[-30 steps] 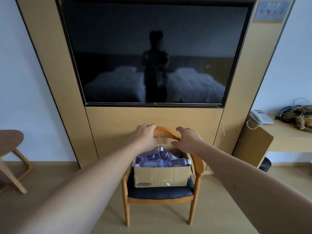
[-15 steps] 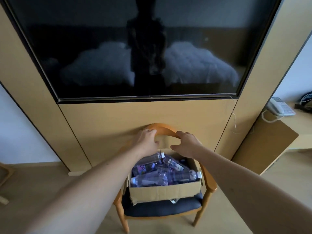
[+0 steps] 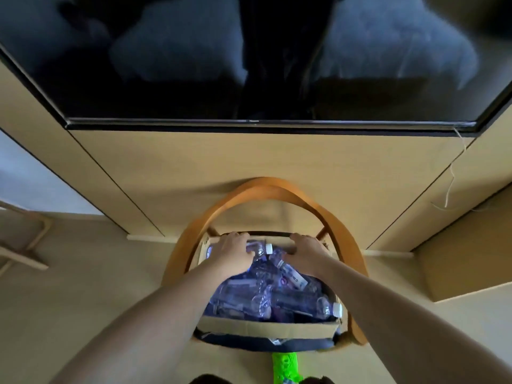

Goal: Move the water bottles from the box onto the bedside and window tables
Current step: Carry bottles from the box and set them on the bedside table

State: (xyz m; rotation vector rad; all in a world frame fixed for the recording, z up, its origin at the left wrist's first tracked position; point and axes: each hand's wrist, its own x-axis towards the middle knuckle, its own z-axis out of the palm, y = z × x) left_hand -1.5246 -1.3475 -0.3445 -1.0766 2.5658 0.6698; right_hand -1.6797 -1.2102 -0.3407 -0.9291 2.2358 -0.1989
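Below, the bottles (image 3: pixel 266 297) lay piled in the box (image 3: pixel 270 329) on the chair (image 3: pixel 343 234). Both hands reached in at its far end: the left hand (image 3: pixel 231 252) curled over a bottle, the right hand (image 3: pixel 306 252) lay on another, grip unclear.

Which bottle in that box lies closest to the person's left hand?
The bottle at the far end, its white cap pointing right between the two hands. The left hand rests on it; the others lie nearer the camera.
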